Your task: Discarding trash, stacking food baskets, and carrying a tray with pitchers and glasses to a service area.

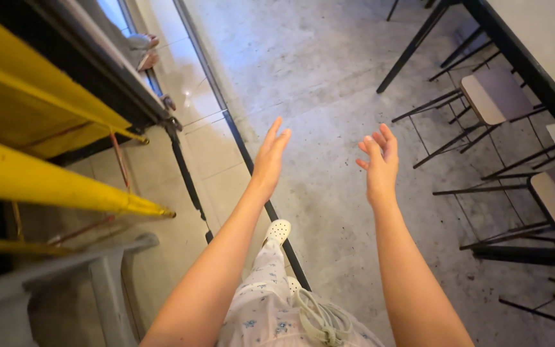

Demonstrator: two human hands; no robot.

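Note:
Both my arms are stretched out in front of me over a grey concrete floor (329,96). My left hand (270,156) is open with the fingers together and straight, holding nothing. My right hand (378,162) is open too, fingers slightly curled, palm turned towards the left hand, also holding nothing. The two hands are apart, about a hand's width between them, and touch nothing. Below them I see my light patterned trousers (261,308) and a white perforated clog (278,231).
Yellow metal rails (65,189) and a grey frame (104,276) stand at the left. A black floor track (252,167) divides tiled floor from concrete. At the right, black-legged stools (496,96) sit under a long black-edged table (541,58).

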